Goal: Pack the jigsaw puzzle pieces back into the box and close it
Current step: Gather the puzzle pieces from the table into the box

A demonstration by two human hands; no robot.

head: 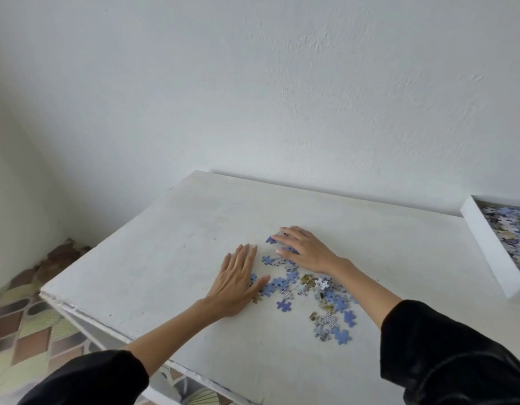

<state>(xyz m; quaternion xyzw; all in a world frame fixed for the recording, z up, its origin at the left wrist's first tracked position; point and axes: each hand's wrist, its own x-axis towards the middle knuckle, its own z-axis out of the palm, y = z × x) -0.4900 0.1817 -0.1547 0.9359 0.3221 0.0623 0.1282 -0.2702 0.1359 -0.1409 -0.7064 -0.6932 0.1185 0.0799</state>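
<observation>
Now the left hand (238, 277) and right hand (307, 249) lie flat, fingers straight, on scattered puzzle pieces (330, 299). On the white table (165, 244), the box (486, 252) sits at three o'clock.

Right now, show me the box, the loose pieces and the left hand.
box (496, 252), head view, on its white left wall.
loose pieces (339, 304), head view, on a blue piece mid-pile.
left hand (238, 279), head view, on the back of the hand.
</observation>
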